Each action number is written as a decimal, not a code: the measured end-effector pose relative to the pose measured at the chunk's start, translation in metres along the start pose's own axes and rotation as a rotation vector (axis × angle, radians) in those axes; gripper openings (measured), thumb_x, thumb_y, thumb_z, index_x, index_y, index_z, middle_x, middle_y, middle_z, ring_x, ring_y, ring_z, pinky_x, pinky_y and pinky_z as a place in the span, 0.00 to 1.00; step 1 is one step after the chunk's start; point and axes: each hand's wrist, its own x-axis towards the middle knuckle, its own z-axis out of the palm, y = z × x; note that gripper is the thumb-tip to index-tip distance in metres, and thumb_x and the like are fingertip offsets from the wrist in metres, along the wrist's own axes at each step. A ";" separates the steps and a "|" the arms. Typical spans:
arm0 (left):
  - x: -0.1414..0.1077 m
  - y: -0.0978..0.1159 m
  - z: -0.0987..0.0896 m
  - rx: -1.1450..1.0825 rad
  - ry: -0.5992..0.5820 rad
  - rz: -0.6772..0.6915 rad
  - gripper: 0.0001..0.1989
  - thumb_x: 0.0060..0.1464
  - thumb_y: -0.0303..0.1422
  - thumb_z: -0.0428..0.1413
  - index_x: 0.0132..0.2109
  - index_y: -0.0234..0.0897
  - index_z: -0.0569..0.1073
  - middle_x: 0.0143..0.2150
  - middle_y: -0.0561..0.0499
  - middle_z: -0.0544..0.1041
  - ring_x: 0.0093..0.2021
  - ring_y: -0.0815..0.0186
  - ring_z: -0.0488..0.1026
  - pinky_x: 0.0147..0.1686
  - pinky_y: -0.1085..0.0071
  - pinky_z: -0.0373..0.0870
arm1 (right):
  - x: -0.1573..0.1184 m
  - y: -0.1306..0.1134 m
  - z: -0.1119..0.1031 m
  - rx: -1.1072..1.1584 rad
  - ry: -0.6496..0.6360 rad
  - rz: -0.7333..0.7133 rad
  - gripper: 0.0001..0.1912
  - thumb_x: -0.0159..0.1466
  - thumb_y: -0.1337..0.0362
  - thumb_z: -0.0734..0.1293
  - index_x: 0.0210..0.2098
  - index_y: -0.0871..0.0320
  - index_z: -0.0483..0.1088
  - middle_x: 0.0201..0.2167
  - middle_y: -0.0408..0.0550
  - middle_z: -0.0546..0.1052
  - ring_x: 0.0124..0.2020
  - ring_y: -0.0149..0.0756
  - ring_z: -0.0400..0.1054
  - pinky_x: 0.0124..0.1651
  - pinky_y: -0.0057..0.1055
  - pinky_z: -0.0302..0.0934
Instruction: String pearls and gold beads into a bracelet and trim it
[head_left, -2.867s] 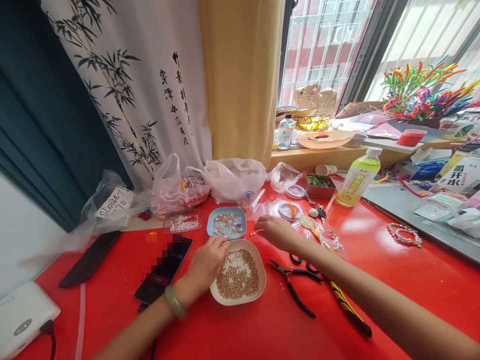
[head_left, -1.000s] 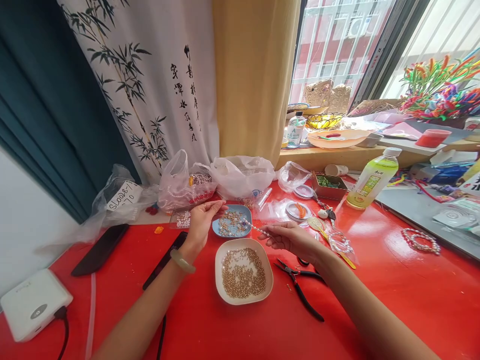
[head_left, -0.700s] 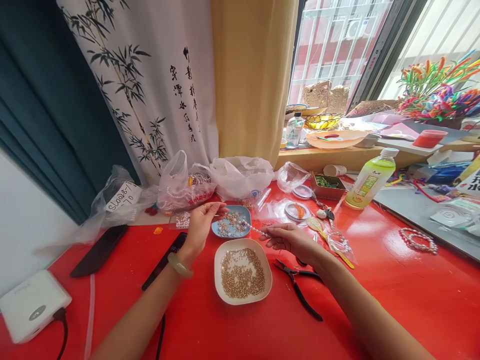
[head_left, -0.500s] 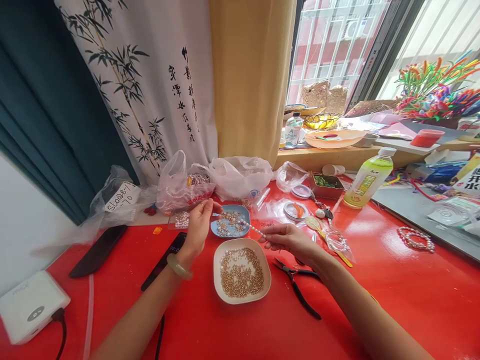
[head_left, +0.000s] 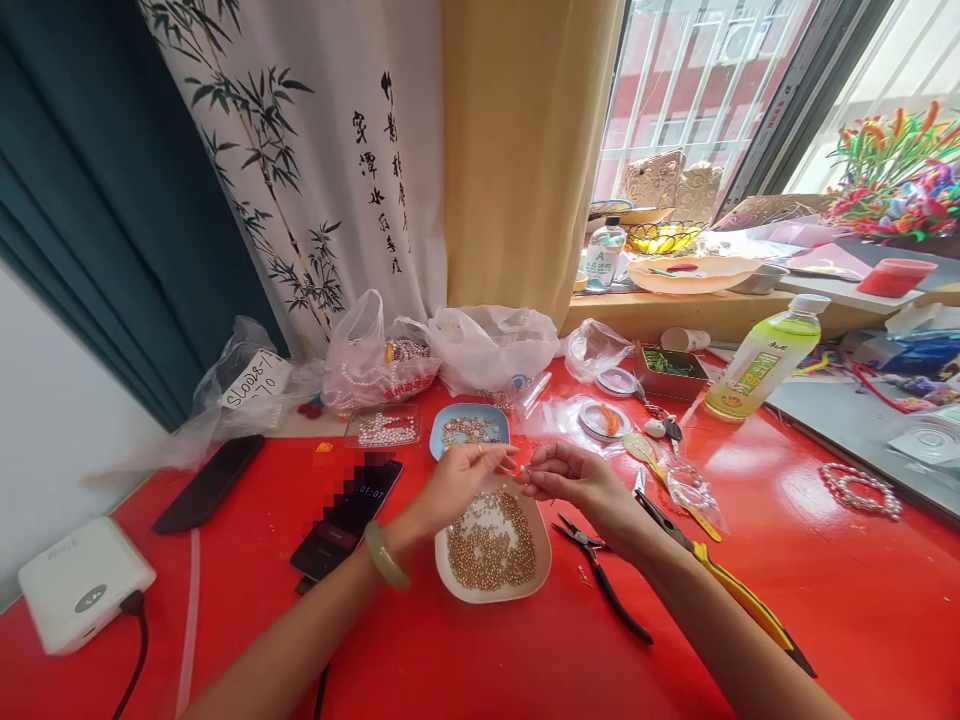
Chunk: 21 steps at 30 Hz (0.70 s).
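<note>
My left hand (head_left: 466, 482), with a pale green bangle on its wrist, is closed in a pinch above the bowl's far left rim. What its fingertips hold is too small to make out. My right hand (head_left: 581, 487) pinches a strand of beads (head_left: 524, 471), of which only a small pale end shows; the rest is hidden by the fingers. Both hands' fingertips nearly meet above the cream bowl (head_left: 493, 594), which contains many small gold beads (head_left: 491, 555). Just behind them is a blue tray (head_left: 437, 438) with mixed gold and white beads, partly hidden by my left hand.
Black-handled pliers (head_left: 600, 575) and yellow-black pliers (head_left: 739, 590) lie to the right. A phone (head_left: 349, 520) and a clear box of white beads (head_left: 386, 430) are on the left. Plastic bags (head_left: 495, 345) line the back, and a green drink bottle (head_left: 769, 355) stands back right.
My left hand has come down and right from beside the blue tray to my right hand's fingertips. The strand that hung out of my right hand is now mostly hidden. The view has shifted slightly.
</note>
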 end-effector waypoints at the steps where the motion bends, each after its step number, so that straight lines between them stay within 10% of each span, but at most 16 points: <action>1: -0.001 -0.002 0.003 -0.003 -0.050 0.002 0.16 0.50 0.39 0.51 0.40 0.34 0.75 0.32 0.46 0.75 0.33 0.66 0.71 0.34 0.70 0.66 | 0.000 0.000 0.001 0.003 0.002 -0.015 0.12 0.49 0.63 0.70 0.28 0.58 0.63 0.26 0.43 0.76 0.28 0.27 0.70 0.35 0.26 0.61; 21: -0.019 0.009 0.018 0.574 0.188 0.236 0.09 0.49 0.33 0.52 0.35 0.39 0.76 0.28 0.52 0.71 0.28 0.70 0.67 0.30 0.73 0.63 | -0.004 0.017 0.006 -0.404 0.119 -0.247 0.05 0.56 0.64 0.63 0.28 0.56 0.60 0.25 0.43 0.76 0.31 0.34 0.72 0.35 0.31 0.66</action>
